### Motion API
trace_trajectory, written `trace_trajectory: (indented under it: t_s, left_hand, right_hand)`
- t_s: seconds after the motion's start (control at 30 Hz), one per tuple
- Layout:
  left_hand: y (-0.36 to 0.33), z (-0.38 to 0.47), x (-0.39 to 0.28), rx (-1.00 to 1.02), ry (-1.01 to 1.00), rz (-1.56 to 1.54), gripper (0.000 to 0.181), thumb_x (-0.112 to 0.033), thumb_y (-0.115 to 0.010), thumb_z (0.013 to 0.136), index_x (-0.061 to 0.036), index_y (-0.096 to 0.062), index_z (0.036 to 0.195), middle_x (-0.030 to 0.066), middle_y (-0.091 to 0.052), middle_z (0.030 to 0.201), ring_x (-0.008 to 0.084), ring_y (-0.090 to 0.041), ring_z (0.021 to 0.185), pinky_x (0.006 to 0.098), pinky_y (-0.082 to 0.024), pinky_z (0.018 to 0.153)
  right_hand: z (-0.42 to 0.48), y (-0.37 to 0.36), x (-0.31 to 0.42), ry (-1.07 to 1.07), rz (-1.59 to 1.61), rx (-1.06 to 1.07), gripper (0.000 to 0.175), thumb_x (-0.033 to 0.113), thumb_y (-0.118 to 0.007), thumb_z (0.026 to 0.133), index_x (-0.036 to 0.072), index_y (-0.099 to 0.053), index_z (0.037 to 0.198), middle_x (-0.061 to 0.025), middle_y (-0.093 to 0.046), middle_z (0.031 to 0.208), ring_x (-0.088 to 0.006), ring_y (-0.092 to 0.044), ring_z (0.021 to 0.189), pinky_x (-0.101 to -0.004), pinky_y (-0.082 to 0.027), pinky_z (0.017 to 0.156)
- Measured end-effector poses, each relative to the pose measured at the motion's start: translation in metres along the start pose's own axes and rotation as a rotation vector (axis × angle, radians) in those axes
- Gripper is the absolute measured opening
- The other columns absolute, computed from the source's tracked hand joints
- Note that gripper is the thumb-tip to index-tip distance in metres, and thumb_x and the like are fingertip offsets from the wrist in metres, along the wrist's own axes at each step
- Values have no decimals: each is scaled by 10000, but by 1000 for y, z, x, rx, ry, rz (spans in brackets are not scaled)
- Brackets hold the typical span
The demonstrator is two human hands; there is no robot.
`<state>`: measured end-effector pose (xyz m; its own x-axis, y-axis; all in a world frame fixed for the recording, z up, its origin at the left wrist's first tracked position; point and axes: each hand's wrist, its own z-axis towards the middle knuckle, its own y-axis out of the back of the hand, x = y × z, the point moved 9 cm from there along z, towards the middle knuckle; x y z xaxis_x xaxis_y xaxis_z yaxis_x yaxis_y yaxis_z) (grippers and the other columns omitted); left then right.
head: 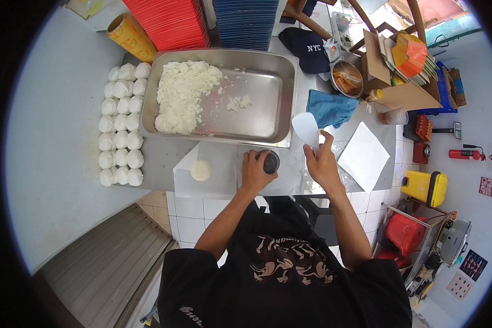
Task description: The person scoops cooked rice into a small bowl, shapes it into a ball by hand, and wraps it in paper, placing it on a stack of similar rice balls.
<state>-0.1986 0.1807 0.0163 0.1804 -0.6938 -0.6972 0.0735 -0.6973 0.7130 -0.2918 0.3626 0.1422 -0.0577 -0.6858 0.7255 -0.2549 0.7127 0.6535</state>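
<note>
My left hand (254,175) grips a dark round cup (272,162) that stands on the translucent paper before me; its contents cannot be made out. A white rice paddle (306,126) is in my right hand (323,166), its blade raised beside the right front corner of a steel pan (285,98). Cooked white rice (180,96) is heaped in the pan's left part, with a small clump farther right. Left of the cup, a flat round of rice (200,170) lies on wrapping paper (184,186) with one corner folded. Rows of white wrapped bundles (123,123) line the table's left side.
Behind the pan rise stacks of red (172,24) and blue (244,24) containers, beside a yellow wrap roll (132,37). To the right are a blue cloth (331,107), white paper sheets (365,156), a metal pot (347,78), a dark cap (305,51) and a cardboard box (410,96).
</note>
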Motion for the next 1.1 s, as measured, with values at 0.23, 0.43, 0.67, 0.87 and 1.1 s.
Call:
trace_trajectory:
  t_s: [0.23, 0.43, 0.67, 0.87, 1.1]
  left_hand:
    - [162, -2, -35, -605, -287, -303, 714, -244, -918, 633, -79, -623, 1262, 160, -575, 1126, 367, -577, 1032, 480, -485, 928]
    - [76, 169, 48, 143, 53, 168, 781, -340, -923, 652, -162, -591, 1336, 147, -592, 1190, 381, -588, 1102, 500, -515, 890]
    - [163, 122, 18, -291, -34, -346, 318, -11, -739, 824, -82, -722, 1134, 128, -614, 1133, 306, -618, 1109, 433, -521, 854]
    - [163, -8, 17, -480, -127, -117, 225, 64, -659, 856, -58, -764, 1013, 141, -636, 1112, 301, -655, 1002, 375, -523, 861]
    - [2, -99, 9, 69, -3, -142, 265, -73, -764, 805, -114, -768, 1067, 121, -620, 1082, 324, -603, 1031, 422, -500, 916]
  right_hand:
    - [80, -81, 65, 360, -741, 215, 189, 105, -622, 894, 16, -640, 1060, -211, -726, 900, -400, -709, 906, -511, -553, 749]
    - [94, -123, 81, 491, -869, 159, 87, 124, -671, 865, 70, -721, 911, -139, -737, 906, -320, -703, 889, -465, -524, 808]
    - [-9, -29, -119, -223, -314, -292, 483, 336, -825, 823, -18, -617, 1076, -204, -689, 827, -405, -682, 831, -496, -531, 752]
    - [-76, -95, -192, -662, -420, -160, 665, 390, -859, 761, -30, -570, 1188, -198, -719, 868, -439, -673, 986, -541, -540, 864]
    - [-74, -112, -215, -397, 135, -210, 447, 173, -846, 734, 0, -629, 1085, -177, -717, 811, -379, -702, 794, -430, -556, 776]
